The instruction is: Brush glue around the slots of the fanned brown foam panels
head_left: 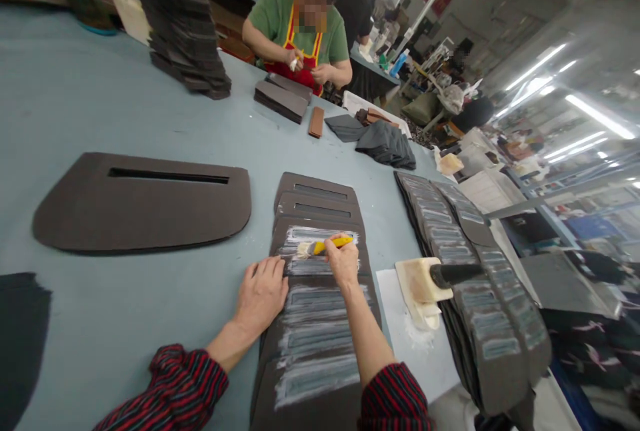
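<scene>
A yellow-handled brush is gripped in my right hand, its pale bristles touching a dark slotted panel. White, wet-looking streaks surround the slot of that panel. Several such panels overlap in a row; the nearer ones carry white streaks, while the two farthest look plain. My left hand lies flat with fingers stretched out, fingertips at the left edge of the row. To the right, a cream glue container with a black neck stands on a white sheet.
A single larger slotted panel lies left on the blue-grey table. White-streaked panels overlap at right. A tall dark stack stands at the far left. Across the table, a person in a green shirt handles something small near more dark pieces.
</scene>
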`<state>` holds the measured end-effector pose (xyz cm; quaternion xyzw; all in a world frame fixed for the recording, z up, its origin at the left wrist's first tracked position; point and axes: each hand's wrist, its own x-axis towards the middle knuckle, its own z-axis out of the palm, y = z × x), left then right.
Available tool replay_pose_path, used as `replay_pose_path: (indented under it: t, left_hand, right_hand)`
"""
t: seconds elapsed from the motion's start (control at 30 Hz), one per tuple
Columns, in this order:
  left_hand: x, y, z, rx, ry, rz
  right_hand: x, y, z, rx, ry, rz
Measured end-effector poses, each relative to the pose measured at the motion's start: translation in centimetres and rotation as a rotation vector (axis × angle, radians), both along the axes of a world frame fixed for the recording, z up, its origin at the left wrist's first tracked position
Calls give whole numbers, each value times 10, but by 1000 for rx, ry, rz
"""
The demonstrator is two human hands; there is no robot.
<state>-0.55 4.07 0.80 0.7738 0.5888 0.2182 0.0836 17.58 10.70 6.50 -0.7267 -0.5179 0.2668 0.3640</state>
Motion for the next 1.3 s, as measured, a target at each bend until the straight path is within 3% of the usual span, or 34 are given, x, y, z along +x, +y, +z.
replay_pose_path:
  t: [0.1,0.23,0.3,0.4,0.53,0.63,0.77,0.87,0.93,1.07,1.23,1.3]
  left_hand:
    - [1,-1,-3,11,0,-8]
    - [2,-1,-3,24,8,-11]
    - [2,1,0,21,2,-4]
    - [2,6,4,23,-38,42]
    - [2,10,3,57,-43,31]
    - [3,10,-1,55,5,-3]
    - [4,8,-2,44,26,1]
    - [6,8,0,36,22,11]
    - [7,8,1,34,22,17]
    - [7,7,2,31,36,19]
    - [6,5,1,25,48,25]
    - [7,5,1,26,48,31]
  right_hand:
    - [57,0,0,2,-25,-170]
    - [113,-7,20,-47,-46,-263]
    - [114,-12,30,-38,5,-225]
    - [83,-18,33,40,64,-132]
    - [18,-20,18,81,162,-20]
    - [0,-15,2,41,190,39]
    - [50,-9,-5,29,52,-107]
    - [100,-7,3,61,-109,-230]
    - [117,-7,9,89,-208,-250]
    - [116,-13,9,122,-212,-168]
    - [120,-19,4,142,-246,-247]
    - [125,-20,4,136,-240,-213]
